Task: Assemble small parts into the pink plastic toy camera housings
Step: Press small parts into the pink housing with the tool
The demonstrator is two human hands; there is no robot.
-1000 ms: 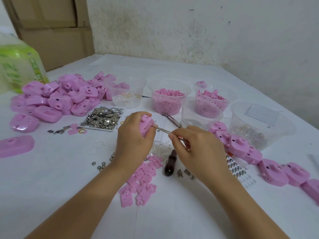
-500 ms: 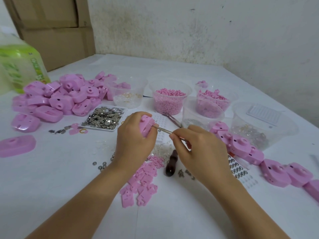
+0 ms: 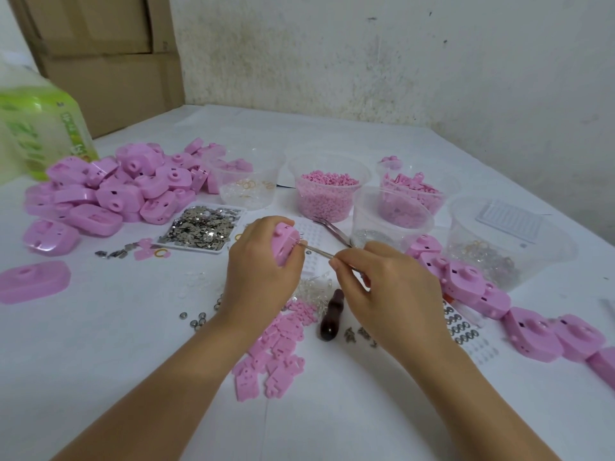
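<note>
My left hand (image 3: 258,272) grips a pink camera housing (image 3: 283,242) above the middle of the table. My right hand (image 3: 387,287) pinches metal tweezers (image 3: 317,251) whose tip touches the housing's right side. Whatever small part the tip carries is too small to make out. A heap of pink housings (image 3: 113,191) lies at the left. A row of housings (image 3: 476,294) runs along the right. Flat pink plates (image 3: 276,354) lie under my left wrist.
A white tray of silver bits (image 3: 203,227) sits behind my left hand. Several clear tubs stand at the back, one with pink beads (image 3: 327,191), one with clear parts (image 3: 499,241). A dark-handled tool (image 3: 329,316), a second pair of tweezers (image 3: 332,229) and small metal rings (image 3: 196,319) lie nearby.
Both hands hold nearly the same pose as before. The tweezers' tip stays at the housing, with only a slight shift.
</note>
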